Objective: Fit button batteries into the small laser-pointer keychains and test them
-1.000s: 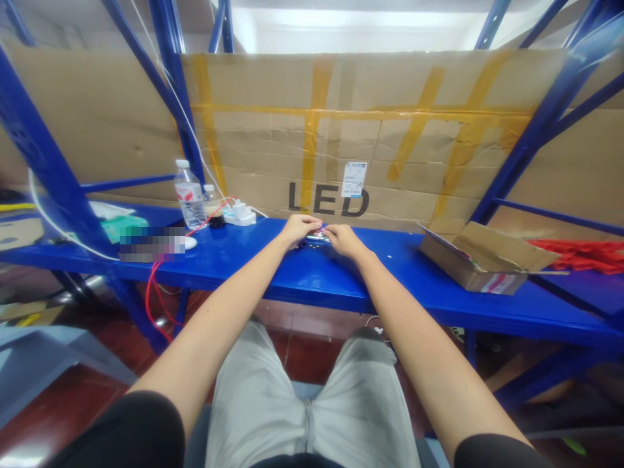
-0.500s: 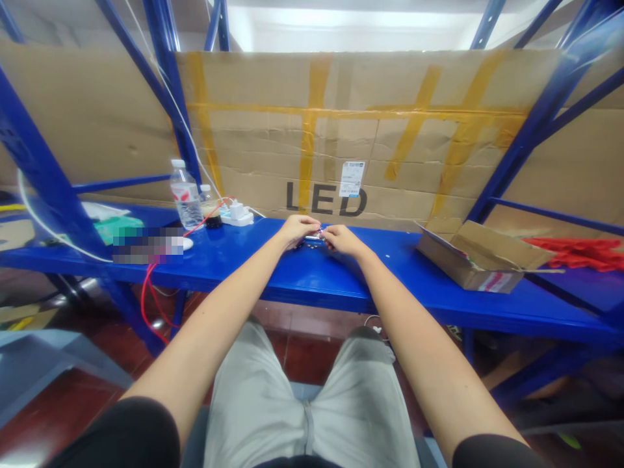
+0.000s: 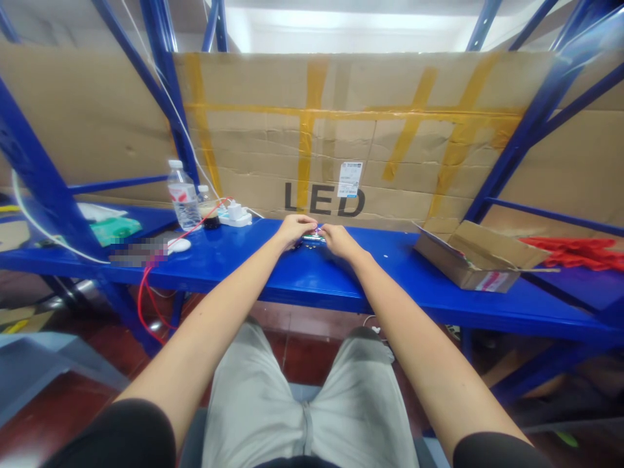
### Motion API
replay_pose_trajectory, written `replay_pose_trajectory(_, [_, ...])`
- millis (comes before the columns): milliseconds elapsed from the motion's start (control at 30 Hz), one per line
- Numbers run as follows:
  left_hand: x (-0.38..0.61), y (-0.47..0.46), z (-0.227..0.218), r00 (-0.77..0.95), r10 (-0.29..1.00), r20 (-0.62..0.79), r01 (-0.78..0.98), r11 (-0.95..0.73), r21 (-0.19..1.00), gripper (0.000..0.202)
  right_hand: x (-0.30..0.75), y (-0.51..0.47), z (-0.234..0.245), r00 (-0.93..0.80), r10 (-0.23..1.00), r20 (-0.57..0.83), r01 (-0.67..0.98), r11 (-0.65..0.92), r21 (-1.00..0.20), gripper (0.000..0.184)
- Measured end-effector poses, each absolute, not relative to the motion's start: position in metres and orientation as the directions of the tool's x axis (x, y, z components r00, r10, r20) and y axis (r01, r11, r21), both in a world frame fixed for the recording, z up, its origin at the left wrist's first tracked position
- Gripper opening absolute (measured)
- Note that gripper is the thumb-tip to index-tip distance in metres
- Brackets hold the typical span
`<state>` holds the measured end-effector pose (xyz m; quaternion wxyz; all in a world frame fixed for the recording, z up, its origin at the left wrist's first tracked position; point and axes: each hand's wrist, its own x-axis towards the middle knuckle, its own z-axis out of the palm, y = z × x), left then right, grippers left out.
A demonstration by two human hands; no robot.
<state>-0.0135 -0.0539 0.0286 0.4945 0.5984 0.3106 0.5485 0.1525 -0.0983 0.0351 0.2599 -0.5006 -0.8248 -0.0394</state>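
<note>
Just above the blue shelf top (image 3: 302, 276), both hands meet in front of the cardboard. Between them is a small shiny silvery piece (image 3: 312, 239), too small and blurred to name. My left hand (image 3: 295, 229) is closed on it from the left, thumb and fingers pinched near its upper edge. From the right, my right hand (image 3: 340, 241) pinches at the same spot, its fingertips partly hidden by the hand itself. A hint of pinkish red shows between the two sets of fingertips. Small dark and shiny bits lie close under the hands.
An open cardboard box (image 3: 468, 260) stands on the right, with red material (image 3: 575, 252) beyond. To the left are a water bottle (image 3: 184, 198), a smaller bottle with dark liquid (image 3: 209, 211), a white power strip (image 3: 235, 214) and a red cable (image 3: 143, 296). Blue rack posts flank the shelf.
My right hand has turned slightly, its fingers now more tucked in beside the silvery piece. My left hand keeps nearly the same place. The whole view has shifted a little.
</note>
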Motion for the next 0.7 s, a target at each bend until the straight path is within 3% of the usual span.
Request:
replay_pose_trajectory(300, [-0.0129, -0.0542, 0.0267, 0.198, 0.924, 0.327, -0.142, -0.303, 0.942, 0.018, 0.1529, -0.0975, 0.032, -0.403, 0.797, 0.449, 0.868, 0.489, -0.09, 0.03])
replay_pose_trajectory(700, [-0.0135, -0.0568, 0.0265, 0.229, 0.919, 0.321, -0.072, -0.312, 0.947, 0.016, 0.1507, -0.1005, 0.0304, -0.395, 0.836, 0.381, 0.896, 0.443, -0.042, 0.028])
